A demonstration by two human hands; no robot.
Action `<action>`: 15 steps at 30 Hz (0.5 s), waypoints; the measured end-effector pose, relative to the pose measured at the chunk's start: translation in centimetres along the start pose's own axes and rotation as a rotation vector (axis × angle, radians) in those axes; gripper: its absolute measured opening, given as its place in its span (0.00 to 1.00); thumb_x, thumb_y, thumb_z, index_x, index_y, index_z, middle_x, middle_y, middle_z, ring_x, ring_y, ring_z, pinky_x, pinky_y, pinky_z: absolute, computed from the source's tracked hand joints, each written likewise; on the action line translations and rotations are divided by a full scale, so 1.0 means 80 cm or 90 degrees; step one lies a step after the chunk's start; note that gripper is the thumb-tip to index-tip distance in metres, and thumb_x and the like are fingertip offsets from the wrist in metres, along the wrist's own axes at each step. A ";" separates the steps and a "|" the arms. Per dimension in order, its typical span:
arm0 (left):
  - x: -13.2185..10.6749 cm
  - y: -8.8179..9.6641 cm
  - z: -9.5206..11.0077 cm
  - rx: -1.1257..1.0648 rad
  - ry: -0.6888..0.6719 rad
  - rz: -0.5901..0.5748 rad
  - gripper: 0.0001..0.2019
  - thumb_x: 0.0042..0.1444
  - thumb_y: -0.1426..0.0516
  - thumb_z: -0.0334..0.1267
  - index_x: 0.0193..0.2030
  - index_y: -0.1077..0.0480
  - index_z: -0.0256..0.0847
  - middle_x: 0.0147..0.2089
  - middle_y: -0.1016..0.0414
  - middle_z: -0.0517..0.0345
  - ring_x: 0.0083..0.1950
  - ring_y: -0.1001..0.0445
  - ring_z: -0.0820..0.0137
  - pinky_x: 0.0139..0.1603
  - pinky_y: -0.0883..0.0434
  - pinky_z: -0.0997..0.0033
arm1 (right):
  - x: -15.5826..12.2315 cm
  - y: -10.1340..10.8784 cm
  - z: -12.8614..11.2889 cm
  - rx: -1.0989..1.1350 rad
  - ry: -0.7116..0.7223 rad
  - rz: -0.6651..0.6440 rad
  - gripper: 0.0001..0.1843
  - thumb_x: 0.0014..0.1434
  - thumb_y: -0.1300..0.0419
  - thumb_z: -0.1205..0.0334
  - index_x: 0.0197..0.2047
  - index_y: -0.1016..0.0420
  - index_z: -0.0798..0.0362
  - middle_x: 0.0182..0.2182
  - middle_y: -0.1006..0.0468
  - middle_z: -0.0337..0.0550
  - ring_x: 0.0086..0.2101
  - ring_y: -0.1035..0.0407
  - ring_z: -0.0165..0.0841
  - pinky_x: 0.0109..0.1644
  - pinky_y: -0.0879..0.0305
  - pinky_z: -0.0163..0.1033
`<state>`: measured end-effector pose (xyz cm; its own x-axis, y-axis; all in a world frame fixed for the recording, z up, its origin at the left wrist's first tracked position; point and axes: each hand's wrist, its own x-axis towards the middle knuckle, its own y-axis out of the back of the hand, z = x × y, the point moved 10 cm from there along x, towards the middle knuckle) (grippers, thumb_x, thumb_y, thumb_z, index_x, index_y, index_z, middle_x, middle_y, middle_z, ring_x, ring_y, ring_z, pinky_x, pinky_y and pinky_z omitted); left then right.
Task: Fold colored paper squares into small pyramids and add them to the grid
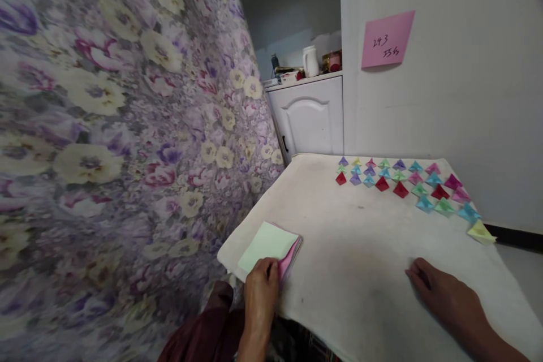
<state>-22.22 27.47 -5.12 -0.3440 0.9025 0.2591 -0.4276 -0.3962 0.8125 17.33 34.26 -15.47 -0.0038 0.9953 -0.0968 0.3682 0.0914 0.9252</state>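
A stack of coloured square paper lies at the table's near left corner, with a pale green paper sheet (269,241) on top and a pink sheet (287,263) showing under its lifted edge. My left hand (261,288) is closed at the stack's near edge, thumb and fingers pinching the green sheet's corner. On the right side of the table my right hand (445,297) rests with its fingers curled in; nothing shows in it. Beyond it are rows of small folded paper pieces (400,189) in red, blue, green, purple, pink and yellow, apart from both hands.
A white cloth covers the table (331,226). To the left hangs a floral curtain (139,124). Behind stands a white cabinet (311,116) with a white jug (310,61) on top. A pink note (387,41) with handwriting is stuck on the wall.
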 end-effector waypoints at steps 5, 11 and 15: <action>0.000 -0.001 -0.007 -0.030 0.013 -0.005 0.13 0.56 0.52 0.40 0.32 0.27 0.41 0.33 0.23 0.55 0.36 0.26 0.65 0.37 0.33 0.70 | 0.000 0.001 -0.001 0.001 0.008 0.004 0.18 0.59 0.58 0.45 0.29 0.36 0.47 0.25 0.24 0.39 0.28 0.29 0.38 0.26 0.47 0.36; -0.003 -0.004 -0.009 -0.061 0.027 -0.011 0.11 0.53 0.49 0.41 0.27 0.29 0.41 0.28 0.25 0.58 0.32 0.27 0.67 0.34 0.34 0.71 | 0.001 0.000 0.000 -0.005 0.008 0.003 0.19 0.59 0.58 0.44 0.29 0.36 0.47 0.25 0.25 0.39 0.27 0.30 0.38 0.25 0.48 0.36; -0.005 -0.004 -0.011 -0.081 0.038 -0.013 0.11 0.53 0.49 0.41 0.27 0.29 0.41 0.28 0.26 0.58 0.32 0.28 0.66 0.34 0.34 0.71 | 0.002 -0.002 0.002 -0.006 -0.001 -0.011 0.19 0.59 0.58 0.44 0.29 0.36 0.46 0.26 0.25 0.39 0.28 0.30 0.38 0.26 0.48 0.36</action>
<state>-22.67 27.07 -5.91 -0.3814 0.9006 0.2084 -0.5359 -0.3991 0.7440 17.44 34.37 -15.72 -0.0092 0.9935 -0.1136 0.3600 0.1093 0.9265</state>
